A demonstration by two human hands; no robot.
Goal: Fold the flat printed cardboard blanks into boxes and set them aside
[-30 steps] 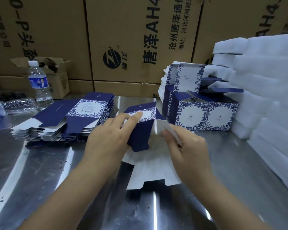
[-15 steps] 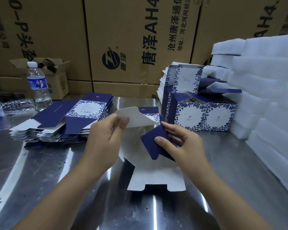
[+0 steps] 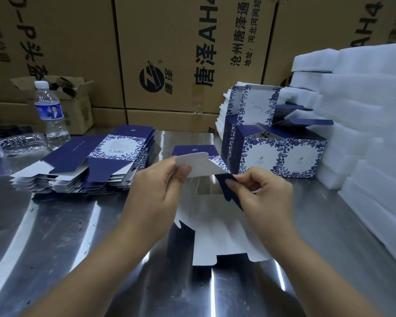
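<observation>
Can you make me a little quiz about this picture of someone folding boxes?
1. True or false: the left hand pinches a white flap of the blank.
2. What does the right hand pinch? A) a dark blue flap B) a pen C) a spoon
3. Fill in: the finished boxes stand on the ____ side of the table.
Key: 1 true; 2 A; 3 right.

Head camera looks down, close over table [image 3: 55, 236].
</observation>
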